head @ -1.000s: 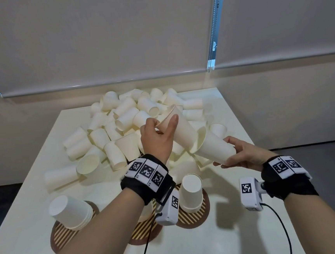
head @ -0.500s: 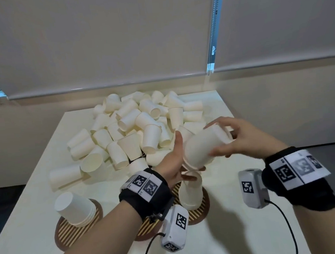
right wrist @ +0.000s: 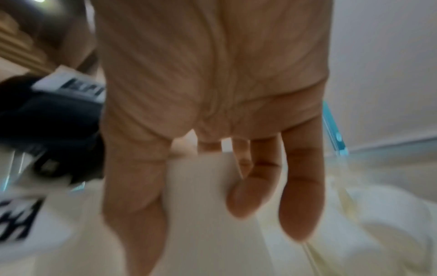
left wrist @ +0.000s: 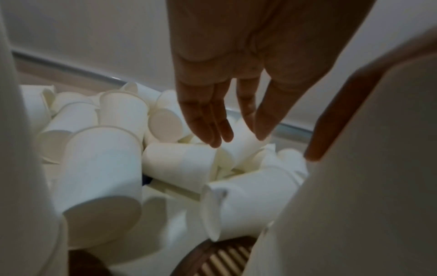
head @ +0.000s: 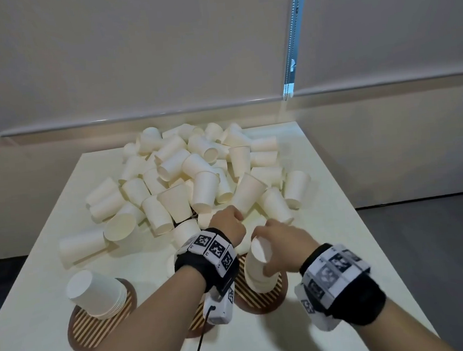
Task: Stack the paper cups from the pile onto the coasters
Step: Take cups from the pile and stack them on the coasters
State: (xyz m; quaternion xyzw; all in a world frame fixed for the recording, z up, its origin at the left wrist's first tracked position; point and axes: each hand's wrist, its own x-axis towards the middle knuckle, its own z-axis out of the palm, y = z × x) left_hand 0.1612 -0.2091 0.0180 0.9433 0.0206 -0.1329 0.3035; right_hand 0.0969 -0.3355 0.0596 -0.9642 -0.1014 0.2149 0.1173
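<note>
A pile of white paper cups (head: 197, 178) lies across the far half of the table. Three round striped coasters sit near me. The left coaster (head: 81, 331) bears a stack of upturned cups (head: 95, 293). My left arm hides most of the middle coaster (head: 196, 325). On the right coaster (head: 263, 301) stands another stack (head: 257, 279), and my right hand (head: 281, 243) grips its top cup (head: 259, 252); the blurred right wrist view shows the fingers (right wrist: 302, 186) curled round that cup (right wrist: 201, 186). My left hand (head: 227, 224) hovers at the pile's near edge, fingers (left wrist: 205, 115) straight and empty.
The cream table (head: 345, 277) ends at the right, with dark floor (head: 425, 228) beyond. A wall with roller blinds stands behind the pile. Loose cups (head: 82, 247) lie on their sides left of the pile. A cable hangs from the left wrist camera (head: 219, 310).
My right hand has brought the cup down from the air onto the right coaster's stack. My left hand has let go of it and reached forward to the pile.
</note>
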